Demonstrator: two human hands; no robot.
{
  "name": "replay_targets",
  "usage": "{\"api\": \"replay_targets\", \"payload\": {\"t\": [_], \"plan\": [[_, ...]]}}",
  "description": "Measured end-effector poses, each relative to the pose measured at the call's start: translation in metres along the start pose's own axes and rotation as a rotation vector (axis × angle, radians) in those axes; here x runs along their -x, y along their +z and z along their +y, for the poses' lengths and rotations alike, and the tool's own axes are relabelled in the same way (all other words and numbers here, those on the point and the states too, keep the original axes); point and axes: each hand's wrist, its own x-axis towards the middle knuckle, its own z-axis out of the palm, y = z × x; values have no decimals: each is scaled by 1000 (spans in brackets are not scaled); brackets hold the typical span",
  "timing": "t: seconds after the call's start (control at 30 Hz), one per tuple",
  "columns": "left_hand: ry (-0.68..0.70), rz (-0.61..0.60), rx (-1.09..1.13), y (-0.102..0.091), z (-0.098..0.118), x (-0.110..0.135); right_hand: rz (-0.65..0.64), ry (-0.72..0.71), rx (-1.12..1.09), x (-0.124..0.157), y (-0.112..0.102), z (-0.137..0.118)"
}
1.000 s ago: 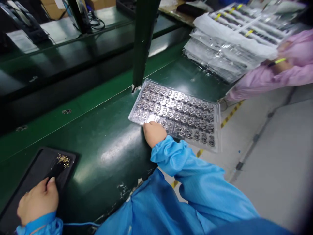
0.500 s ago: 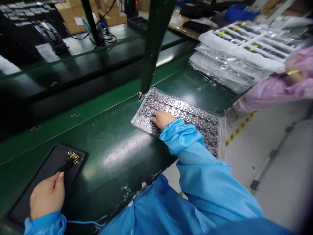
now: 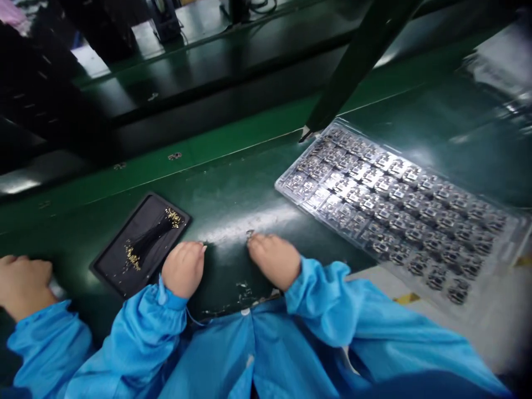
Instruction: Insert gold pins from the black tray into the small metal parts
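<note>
Clear plastic tray [image 3: 291, 169] lies at a slant on the green table [image 3: 233, 205], its pockets filled with rows of small dark-and-silver components. Its far corner sits just below the tip of a dark green post [image 3: 353, 72] leaning in from above, and its near right part overhangs the table edge above the pale floor [image 3: 477, 327]. To its left, a black mat [image 3: 116, 260] lies askew on the table, holding a thin dark bundle with gold pins [image 3: 173, 218] clustered at both ends.

The person's arms reach forward in blue smock sleeves [image 3: 332, 310], with both hands palm-down near the table's front edge, a little apart. The right hand [image 3: 274, 260] is just in front of the tray, no longer on it as it was a moment ago. Its fingers curl downward, with a tiny metal piece [image 3: 250, 234] at the fingertips, though whether it is pinched or merely lying there cannot be told. The left hand [image 3: 183, 269], earlier over the mat, now sits just beside its lower corner, loosely curled with nothing visible in it.

Another person's hand [image 3: 25, 285], in a blue sleeve, has come in at the left edge and is partly cut off. Glare hides the finer detail of the components.
</note>
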Motion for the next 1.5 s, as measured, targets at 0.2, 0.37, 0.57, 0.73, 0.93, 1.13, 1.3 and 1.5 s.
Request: {"api": "replay_targets", "payload": {"t": [0.2,0.37,0.57,0.73,0.93,1.13,1.3,1.5], "plan": [[11,15,68,8,7,9,-19,77,-400,0,11,-26],[61,25,93,7,10,12,-59,262,-770,-8,-7,-16],[87,-1,101,11,11,15,-66,272,-818,2,0,-14],[71,-28,109,16,21,16,-190,314,-846,9,-1,-13],[-8,-28,96,29,48,17,-413,481,-954,14,-2,-16],[-29,15,61,30,57,17,-461,580,-989,12,-4,-14],[77,-63,338,28,62,15,-613,612,-1281,14,-1,-13],[7,93,244,39,62,10,-398,764,-1432,6,6,-12]]}}
